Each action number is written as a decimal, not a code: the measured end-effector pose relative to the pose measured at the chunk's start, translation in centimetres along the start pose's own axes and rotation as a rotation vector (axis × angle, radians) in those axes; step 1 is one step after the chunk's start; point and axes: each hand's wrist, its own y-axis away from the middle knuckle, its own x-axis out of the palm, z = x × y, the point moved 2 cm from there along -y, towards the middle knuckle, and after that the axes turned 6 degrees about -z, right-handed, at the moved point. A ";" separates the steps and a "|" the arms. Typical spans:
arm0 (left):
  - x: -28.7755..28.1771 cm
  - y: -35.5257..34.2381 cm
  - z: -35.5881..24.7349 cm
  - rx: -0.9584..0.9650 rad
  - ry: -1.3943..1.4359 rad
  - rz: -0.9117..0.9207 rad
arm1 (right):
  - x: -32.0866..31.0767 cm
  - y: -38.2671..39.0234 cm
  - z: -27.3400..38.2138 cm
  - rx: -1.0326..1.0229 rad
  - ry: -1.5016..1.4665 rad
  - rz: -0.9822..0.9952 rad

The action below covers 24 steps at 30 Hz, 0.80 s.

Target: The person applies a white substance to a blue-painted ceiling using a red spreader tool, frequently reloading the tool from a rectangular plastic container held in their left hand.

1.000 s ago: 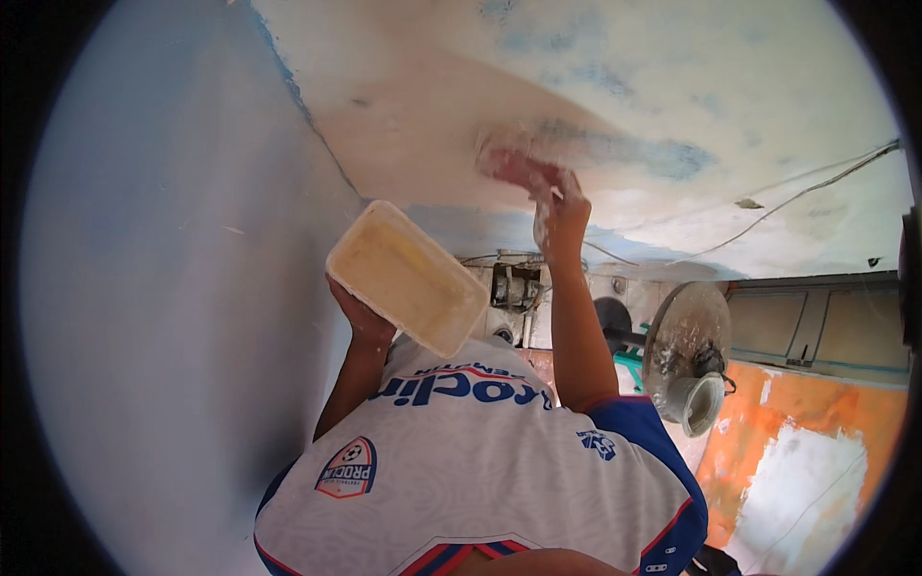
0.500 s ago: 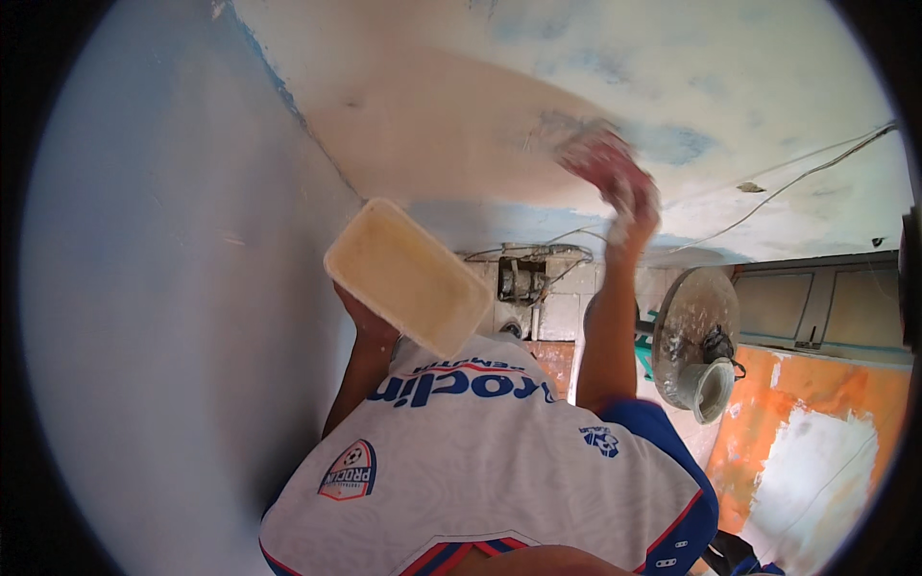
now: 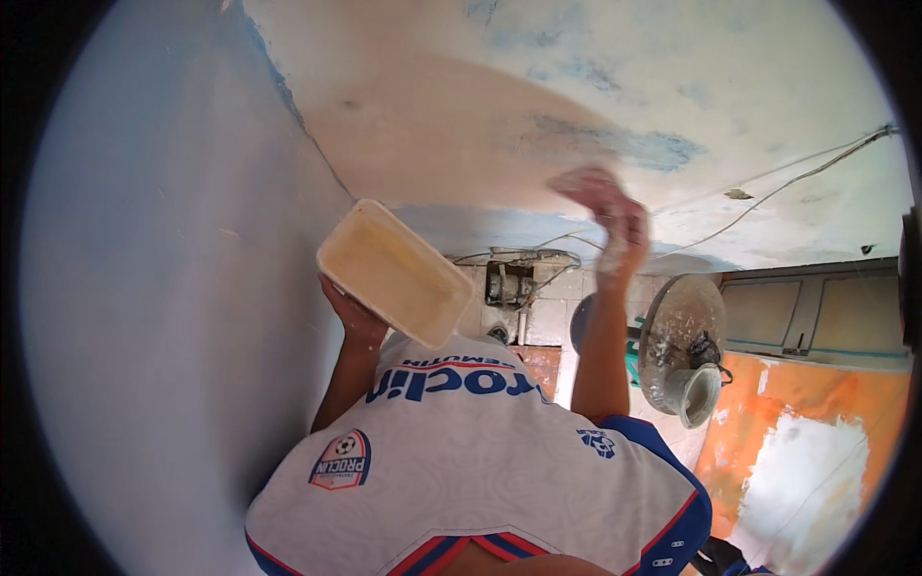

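In my left hand (image 3: 353,315) is a shallow, cream-coloured rectangular tub (image 3: 396,274), tilted so that its inside faces up toward me. A thin pale layer seems to coat the tub's bottom. Toward the wall (image 3: 432,125) my right hand (image 3: 624,230) is raised, its fingers closed round a flat reddish thing (image 3: 586,184). Motion smears that thing, so its kind is unclear. White residue marks the fingers. Beyond it the wall carries pale filler with a bare blue patch (image 3: 663,149). I cannot tell whether the reddish thing touches the wall.
A bluish side wall (image 3: 173,250) stands close on the left. Cables (image 3: 816,171) run along the facing wall. At right are a round, spattered tabletop (image 3: 672,317), a pale bucket-like container (image 3: 693,394) and an orange surface (image 3: 759,403) with a white patch. A small machine (image 3: 509,285) sits on the tiled floor.
My right hand has moved slightly down with the reddish thing, uncovering more of the blue patch. The tub has shifted a little to the left in view.
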 end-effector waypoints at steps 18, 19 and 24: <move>-0.1 -0.6 -0.5 0.043 -0.032 0.011 | 5.3 -0.9 -2.9 -0.282 0.412 -0.143; 0.3 -0.4 -0.9 0.060 -0.034 0.028 | 1.6 -2.2 -4.3 -0.225 0.298 -0.217; 0.0 -0.8 -0.7 0.037 0.052 0.095 | -0.5 -0.2 1.5 -0.099 0.002 -0.137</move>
